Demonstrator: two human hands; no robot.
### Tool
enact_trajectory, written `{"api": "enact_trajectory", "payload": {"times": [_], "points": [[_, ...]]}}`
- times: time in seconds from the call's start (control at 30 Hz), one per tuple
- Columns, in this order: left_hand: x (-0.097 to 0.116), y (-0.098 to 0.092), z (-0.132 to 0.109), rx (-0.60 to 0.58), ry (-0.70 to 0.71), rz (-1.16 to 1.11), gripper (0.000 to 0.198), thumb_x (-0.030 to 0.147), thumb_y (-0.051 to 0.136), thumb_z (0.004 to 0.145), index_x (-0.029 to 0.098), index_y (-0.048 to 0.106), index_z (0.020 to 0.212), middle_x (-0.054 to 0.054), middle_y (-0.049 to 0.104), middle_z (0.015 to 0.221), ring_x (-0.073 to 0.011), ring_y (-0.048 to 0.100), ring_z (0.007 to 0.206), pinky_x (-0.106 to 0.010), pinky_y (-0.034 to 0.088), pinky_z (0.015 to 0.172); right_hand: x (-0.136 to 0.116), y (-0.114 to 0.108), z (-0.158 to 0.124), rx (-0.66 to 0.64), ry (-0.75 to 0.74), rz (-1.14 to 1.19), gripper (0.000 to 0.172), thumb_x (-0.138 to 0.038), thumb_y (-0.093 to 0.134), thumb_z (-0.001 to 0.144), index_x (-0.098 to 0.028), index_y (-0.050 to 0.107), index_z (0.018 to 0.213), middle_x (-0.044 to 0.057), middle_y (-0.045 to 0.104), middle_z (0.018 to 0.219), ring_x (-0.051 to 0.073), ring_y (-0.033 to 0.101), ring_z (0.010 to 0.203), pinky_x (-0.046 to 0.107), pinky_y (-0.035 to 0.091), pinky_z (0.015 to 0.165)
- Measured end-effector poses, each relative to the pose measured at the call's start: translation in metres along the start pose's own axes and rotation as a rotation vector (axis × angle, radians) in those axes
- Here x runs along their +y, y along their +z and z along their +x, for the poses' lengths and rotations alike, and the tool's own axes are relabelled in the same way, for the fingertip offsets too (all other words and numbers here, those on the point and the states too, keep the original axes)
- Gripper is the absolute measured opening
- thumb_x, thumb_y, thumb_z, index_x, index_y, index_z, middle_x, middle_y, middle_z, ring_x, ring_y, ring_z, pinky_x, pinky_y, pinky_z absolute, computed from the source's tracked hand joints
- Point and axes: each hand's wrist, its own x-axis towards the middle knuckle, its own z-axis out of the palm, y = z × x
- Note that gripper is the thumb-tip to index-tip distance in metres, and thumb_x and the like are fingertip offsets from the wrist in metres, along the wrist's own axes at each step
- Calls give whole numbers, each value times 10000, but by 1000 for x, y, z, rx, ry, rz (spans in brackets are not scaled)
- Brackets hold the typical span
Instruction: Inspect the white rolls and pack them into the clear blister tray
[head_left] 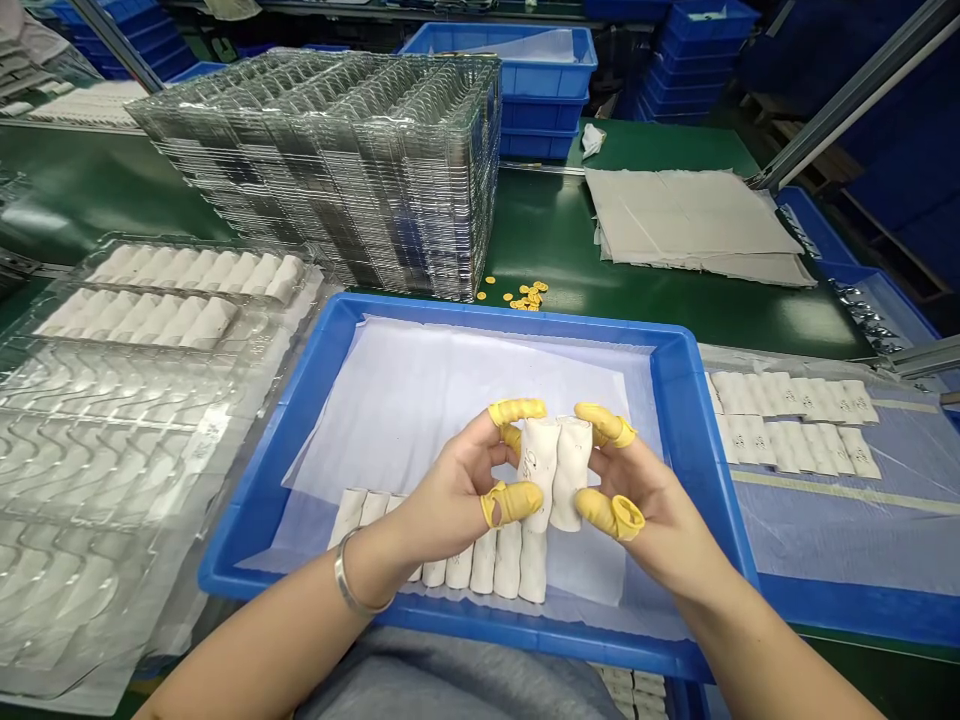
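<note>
Holding two white pieces side by side above the blue tray (pixel 510 312), the person worked with both hands close together. Left hand (pixel 457 485): thumb and fingertips closed on the left white piece (pixel 537 460). Right hand (pixel 652 490): thumb and forefinger closed on the right white piece (pixel 573 460). Both pieces stood near upright, sides touching; yellow finger cots (pixel 517 408) covered the gripping tips.

Progress, as judged: partial. One row of white pieces (pixel 532 580) lay along the near side of the blue tray, ending just below the held pair; white sheet (pixel 450 390) showed beyond it. The held pair was not yet set down. To the right, two rows (pixel 795 395) lay on a covered surface. To the left, the clear tray (pixel 210 425) carried two rows at its far end, presumably pieces still to be handled.

Hard to make out: the left forearm and hand covered part of the near row, so no count was taken. Marks on the left piece were unreadable. Pale shapes low in the clear tray could not be told from moulded wells. More pieces below the tray's near edge were cut off.
</note>
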Motion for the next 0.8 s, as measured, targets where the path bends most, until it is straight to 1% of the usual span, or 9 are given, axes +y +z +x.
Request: {"api": "enact_trajectory", "payload": {"times": [0.1,0.17,0.27,0.37,0.43,0.53,0.63,0.73,0.8], "points": [[0,0,0,-15,3,-13,591,298,859,866,314,603,1398,-67,668,1130,-172,651,975,-229,571,723,2,0,-1,18,21,13,547,-361,798,997,-473,605,1497,55,673,1213,223,719,1016,248,605,622],[-1,0,-1,-27,6,-34,609,303,847,877,324,594,1431,-83,684,1188,-183,667,987,-245,589,733,2,-2,-1,24,6,14,537,-353,785,1007,-473,602,1497,59,677,1247,234,727,1046,284,631,681],[-2,-2,-1,-36,-7,-60,650,318,829,892,342,557,1481,-96,690,1221,-195,689,978,-256,612,714,2,-4,0,18,-33,12,509,-341,765,1021,-471,606,1486,56,711,1228,251,750,1051,371,662,789],[-2,-3,-2,-35,-15,-65,671,341,833,889,333,545,1495,-101,698,1193,-190,696,947,-265,624,716,1,-6,1,11,-39,5,482,-352,754,1027,-455,616,1477,65,733,1229,257,763,1027,414,671,813],[-2,-3,-2,-30,-15,-66,667,354,828,895,330,548,1500,-105,707,1198,-191,699,949,-284,626,747,1,-6,1,17,-37,-8,475,-361,755,1026,-449,622,1473,67,739,1231,259,764,1028,432,671,836],[-1,-3,-1,-19,6,-40,656,338,831,893,344,571,1495,-103,713,1244,-204,691,1010,-296,614,797,2,-4,1,35,-51,-23,476,-364,791,1002,-478,647,1442,46,740,1208,251,745,1065,374,669,800],[-1,-3,0,-10,25,-10,672,283,871,849,352,614,1467,-89,708,1241,-205,667,1049,-264,599,774,4,-2,1,69,-52,-26,502,-359,857,949,-501,678,1396,21,724,1173,223,719,1065,274,646,716],[-1,-3,1,-28,39,-44,650,243,872,848,379,646,1442,-68,714,1217,-176,668,1026,-229,581,756,5,-1,1,91,-33,-32,500,-358,860,946,-485,682,1395,17,713,1138,208,718,1019,291,647,770],[-1,-3,1,-46,36,-79,643,243,856,866,378,638,1456,-77,722,1238,-175,684,1026,-237,585,768,5,-2,1,81,-25,-29,490,-367,836,966,-464,670,1417,29,720,1144,216,726,1011,326,649,807]]}}
